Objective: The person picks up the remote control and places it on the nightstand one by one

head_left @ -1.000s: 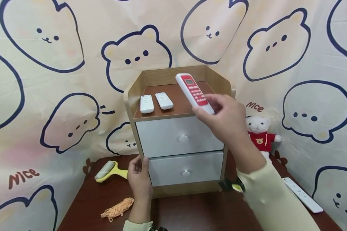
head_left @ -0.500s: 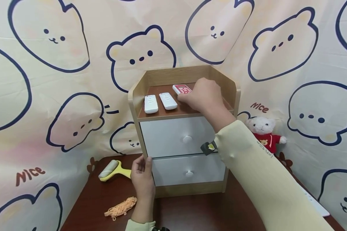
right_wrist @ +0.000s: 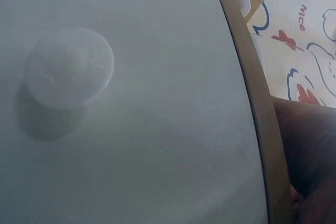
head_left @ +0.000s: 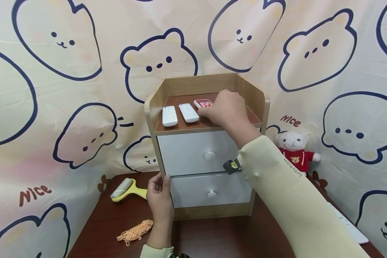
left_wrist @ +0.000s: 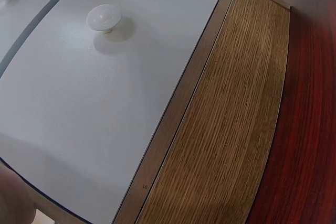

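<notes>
In the head view my right hand (head_left: 227, 109) grips a white remote control with a red face (head_left: 203, 103), low over the brown top shelf (head_left: 177, 100) of a small wooden cabinet. The hand covers the remote's near end. To its left, two white remote controls (head_left: 170, 116) lie side by side on the shelf. My left hand (head_left: 159, 195) holds the cabinet's left side edge, beside the lower drawer (head_left: 193, 190). White round knobs (left_wrist: 104, 18) sit on both closed drawers. Part of the left hand shows at the corner of the left wrist view.
On the dark red table (head_left: 213, 236), a yellow-handled lint roller (head_left: 129, 190) and a bundle of orange cord (head_left: 135, 231) lie left of the cabinet. A white teddy bear in red (head_left: 295, 152) sits to the right, near a long white object (head_left: 351, 227) partly behind the sleeve.
My right hand has brought the red-faced remote control from in front of the cabinet down to the top shelf, right of the white ones. The left hand keeps its hold on the cabinet.
</notes>
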A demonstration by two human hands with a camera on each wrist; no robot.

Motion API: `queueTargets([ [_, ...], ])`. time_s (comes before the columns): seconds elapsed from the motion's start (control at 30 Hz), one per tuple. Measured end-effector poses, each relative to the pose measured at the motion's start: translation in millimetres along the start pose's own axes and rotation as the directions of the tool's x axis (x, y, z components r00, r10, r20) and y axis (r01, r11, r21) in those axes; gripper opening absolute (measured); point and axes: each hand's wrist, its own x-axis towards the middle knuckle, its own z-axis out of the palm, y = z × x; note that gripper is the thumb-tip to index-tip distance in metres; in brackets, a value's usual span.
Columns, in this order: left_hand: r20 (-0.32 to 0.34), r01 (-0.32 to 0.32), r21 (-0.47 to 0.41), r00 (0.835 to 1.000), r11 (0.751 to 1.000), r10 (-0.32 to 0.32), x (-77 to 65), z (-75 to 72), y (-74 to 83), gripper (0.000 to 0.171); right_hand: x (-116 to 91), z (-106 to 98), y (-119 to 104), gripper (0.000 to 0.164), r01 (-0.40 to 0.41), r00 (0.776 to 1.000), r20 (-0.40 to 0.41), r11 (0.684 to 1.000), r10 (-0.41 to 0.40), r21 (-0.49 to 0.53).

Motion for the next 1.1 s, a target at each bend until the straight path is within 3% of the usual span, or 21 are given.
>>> queueTargets([
  [0.6, 0.005, -0.006, 0.001, 1.000, 1.000, 0.006, 1.7, 2.9, 0.3, 0.027, -1.7, -1.0, 0.2, 0.070, 0.009, 1.000, 0.019, 0.993, -0.007, -0.116],
  [0.83, -0.003, -0.006, 0.010, 1.000, 1.000, 0.006, 1.1, 1.3, -1.1, 0.027, -11.4, -4.5, 3.8, 0.062, 0.040, 0.999, 0.000, 0.998, -0.040, -0.052],
  [0.9, -0.006, 0.000, 0.011, 1.000, 1.000, 0.000, 0.4, 0.4, -1.9, 0.026, -21.5, -4.9, 8.9, 0.062, 0.083, 0.995, -0.047, 0.997, -0.083, 0.000],
  [0.97, -0.006, 0.003, 0.013, 1.000, 1.000, -0.003, -0.3, -0.2, -2.3, 0.026, -36.4, -1.3, 18.2, 0.058, 0.167, 0.976, -0.153, 0.984, -0.155, 0.067],
  [1.0, -0.004, 0.002, 0.015, 1.000, 1.000, -0.002, -0.4, -0.5, -2.4, 0.026, -45.4, 2.0, 24.2, 0.057, 0.224, 0.954, -0.224, 0.970, -0.198, 0.098],
  [1.03, -0.002, -0.001, 0.015, 1.000, 1.000, 0.001, -0.5, -0.6, -2.2, 0.026, -55.3, 6.4, 31.4, 0.055, 0.293, 0.920, -0.308, 0.948, -0.244, 0.126],
  [1.1, 0.001, -0.005, 0.017, 1.000, 1.000, 0.005, -0.5, -0.8, -1.8, 0.027, -75.1, 18.8, 47.9, 0.048, 0.428, 0.819, -0.480, 0.892, -0.314, 0.146],
])
